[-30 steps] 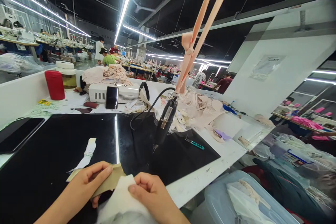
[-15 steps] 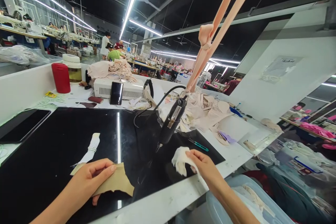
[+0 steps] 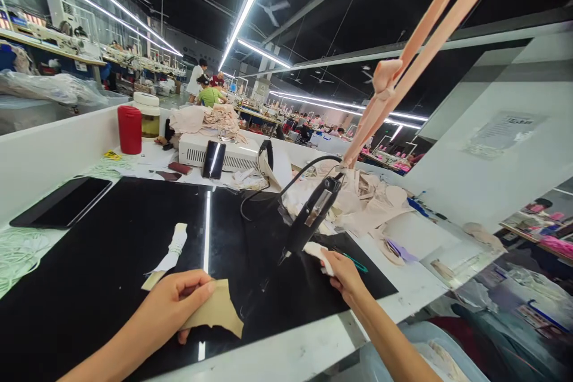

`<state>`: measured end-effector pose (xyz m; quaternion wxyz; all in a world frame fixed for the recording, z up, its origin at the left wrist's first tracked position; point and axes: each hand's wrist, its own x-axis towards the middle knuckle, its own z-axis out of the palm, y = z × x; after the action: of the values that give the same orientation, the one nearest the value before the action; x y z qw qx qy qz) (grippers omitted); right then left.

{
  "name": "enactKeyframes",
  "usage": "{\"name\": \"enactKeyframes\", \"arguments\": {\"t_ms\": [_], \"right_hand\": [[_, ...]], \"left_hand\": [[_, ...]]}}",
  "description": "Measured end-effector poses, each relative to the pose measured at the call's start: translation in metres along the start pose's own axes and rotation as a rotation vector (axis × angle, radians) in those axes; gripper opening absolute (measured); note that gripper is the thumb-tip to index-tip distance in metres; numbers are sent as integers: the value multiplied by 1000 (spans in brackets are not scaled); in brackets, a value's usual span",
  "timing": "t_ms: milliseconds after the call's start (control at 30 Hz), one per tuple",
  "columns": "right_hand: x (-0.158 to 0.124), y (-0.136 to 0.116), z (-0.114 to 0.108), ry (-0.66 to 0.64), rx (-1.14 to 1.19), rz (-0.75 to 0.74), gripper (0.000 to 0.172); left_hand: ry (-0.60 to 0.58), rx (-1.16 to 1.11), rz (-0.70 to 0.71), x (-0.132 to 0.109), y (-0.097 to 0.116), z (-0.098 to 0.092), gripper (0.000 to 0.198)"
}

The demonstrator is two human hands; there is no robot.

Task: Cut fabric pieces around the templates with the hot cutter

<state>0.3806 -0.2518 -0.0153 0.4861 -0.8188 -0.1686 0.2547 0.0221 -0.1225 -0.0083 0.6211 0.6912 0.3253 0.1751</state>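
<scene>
My left hand (image 3: 176, 309) is closed on a tan fabric piece (image 3: 215, 312) lying on the black work mat (image 3: 111, 250) near the table's front edge. My right hand (image 3: 341, 273) reaches forward and pinches a small white fabric piece (image 3: 316, 250), close to the tip of a black hand-held cutting tool (image 3: 312, 215). That tool hangs tilted from peach-coloured straps (image 3: 394, 80) with a black cable looping behind it. A white strip of fabric (image 3: 172, 250) lies on the mat ahead of my left hand.
A heap of beige fabric pieces (image 3: 367, 197) and a teal pen (image 3: 356, 261) lie right of the tool. A white box (image 3: 224, 158) with a phone leaning on it, a red cup (image 3: 129, 129), a jar and a dark tablet (image 3: 62, 203) stand at the back and left. Other people work far behind.
My right hand took the white fabric piece away from the tan piece and carried it right and forward to beside the tool's tip. My left hand kept hold of the tan piece.
</scene>
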Motion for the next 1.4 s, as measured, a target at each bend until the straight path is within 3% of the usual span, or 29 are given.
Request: {"name": "enactKeyframes", "arguments": {"t_ms": [367, 500, 600, 667, 833, 933, 1067, 1200, 1400], "right_hand": [[-17, -3, -12, -20, -435, 6, 28], [-34, -14, -20, 32, -557, -116, 26], [-67, -26, -16, 63, -594, -289, 17], [-97, -36, -4, 10, -600, -413, 13], [-159, -55, 56, -372, -483, -646, 20], [-165, -61, 97, -579, -159, -589, 19], [-152, -66, 137, -651, 43, -504, 29], [-145, -75, 154, -726, 224, -338, 49], [-145, -90, 178, -853, 489, -141, 60]], "left_hand": [[-7, -26, 7, -2, 3, 2, 54], [3, -25, -6, -2, 3, 2, 54], [40, -36, -3, -2, 2, 4, 52], [63, -41, 7, -3, 2, 6, 51], [109, -9, 14, -6, 6, 7, 51], [130, -2, 60, -7, 12, 3, 50], [207, -22, 93, -10, 20, -6, 51], [258, -30, 112, -8, 21, -15, 51], [238, -85, 113, 1, 12, -29, 57]]}}
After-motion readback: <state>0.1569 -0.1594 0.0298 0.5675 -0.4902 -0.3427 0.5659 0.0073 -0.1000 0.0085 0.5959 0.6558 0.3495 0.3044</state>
